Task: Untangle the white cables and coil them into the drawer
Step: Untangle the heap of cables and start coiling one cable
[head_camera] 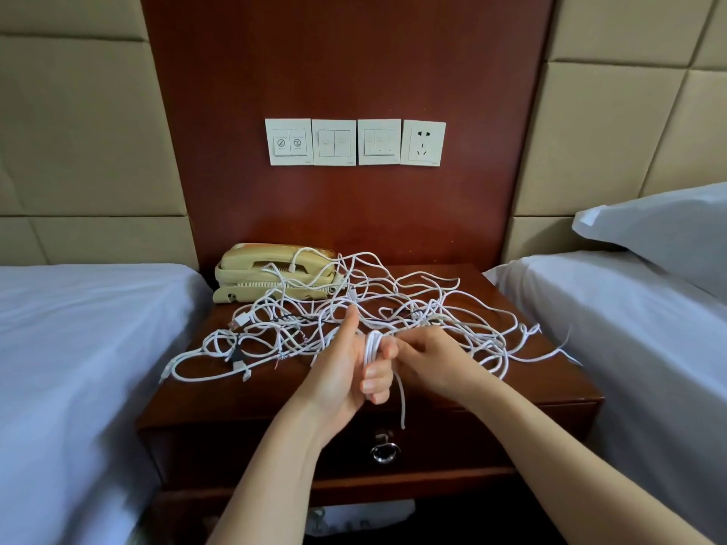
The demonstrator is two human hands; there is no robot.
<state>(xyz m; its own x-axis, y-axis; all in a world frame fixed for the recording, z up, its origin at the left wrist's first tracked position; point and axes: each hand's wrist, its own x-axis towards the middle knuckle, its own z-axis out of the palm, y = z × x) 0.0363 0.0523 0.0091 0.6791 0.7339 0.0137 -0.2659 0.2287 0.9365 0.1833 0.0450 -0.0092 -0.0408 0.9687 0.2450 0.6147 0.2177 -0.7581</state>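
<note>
Beds: a left bed [78, 348] and a right bed [629, 328], both in pale sheets, flank the scene; a pillow [661, 230] lies on the right one.
Wall panel: a dark red wooden panel [346, 64] stands behind, between padded beige wall sections.
Worktop: a dark wood bedside worktop [550, 379] sits between the two beds.
Drawer: the drawer [275, 446] in the front of the worktop is closed.
White cables: the white cables [432, 308] lie in one loose tangle over most of the worktop, with some loops over the telephone and others reaching the right edge.
Telephone: a cream telephone [271, 269] sits at the back left corner, handset on its cradle.
Left hand: the left hand [338, 371] is raised palm inward with the thumb up; its fingers are curled, with several turns of cable wound round them and a loose end hanging in front of the drawer.
Right hand: the right hand [436, 363] is just beside the left fingers and seems to pinch a strand at the coil, though its fingertips are partly hidden.
Switch plates: four white switch plates [354, 142] line the panel.
Ring pull: a metal ring pull [384, 452] hangs on the drawer front.
</note>
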